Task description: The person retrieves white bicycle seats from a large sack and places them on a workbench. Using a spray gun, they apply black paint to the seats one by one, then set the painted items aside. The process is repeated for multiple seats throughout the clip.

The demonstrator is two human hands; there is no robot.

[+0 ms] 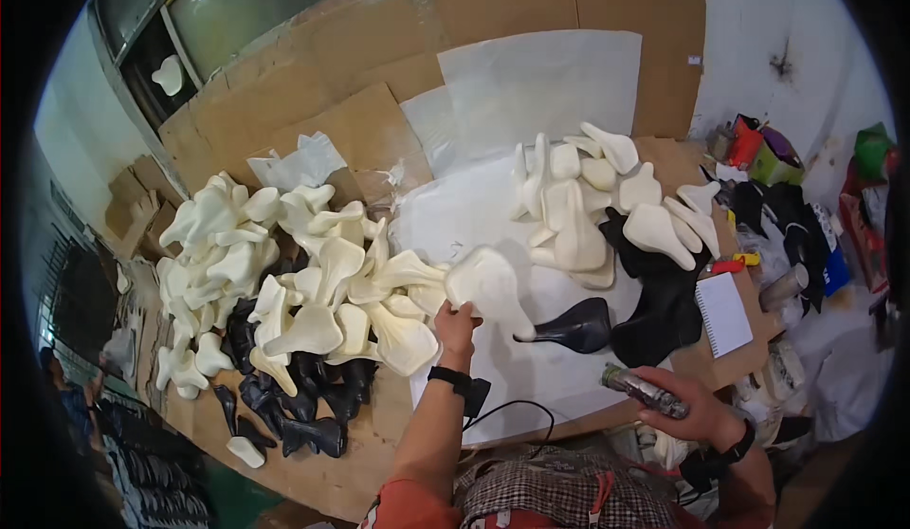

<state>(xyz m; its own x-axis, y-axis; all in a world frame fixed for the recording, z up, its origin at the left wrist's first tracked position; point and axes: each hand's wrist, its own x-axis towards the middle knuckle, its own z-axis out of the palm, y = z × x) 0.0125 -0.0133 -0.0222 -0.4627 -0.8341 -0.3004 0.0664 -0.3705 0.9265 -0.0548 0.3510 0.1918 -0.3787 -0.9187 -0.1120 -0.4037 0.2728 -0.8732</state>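
My left hand (457, 328) is closed on the edge of a cream foam bicycle saddle pad (485, 285), lifted over the white sheet. The pad's narrow nose points toward a black saddle shell (580, 326) lying just to its right; I cannot tell whether they touch. In my right hand (697, 406) is a worn, silvery cylindrical tool (645, 391), its end pointing left; its exact kind is unclear. A large heap of cream saddle pads (313, 292) lies left of my left hand, with black saddle shells (308, 425) below it.
Another stack of cream pads (573, 221) stands at the back right, beside black cover pieces (664, 306). A spiral notebook (723, 314) and a red-and-yellow cutter (735, 263) lie on the right edge. Cardboard (531, 3) lines the wall behind. A black cable (517, 403) curves near my waist.
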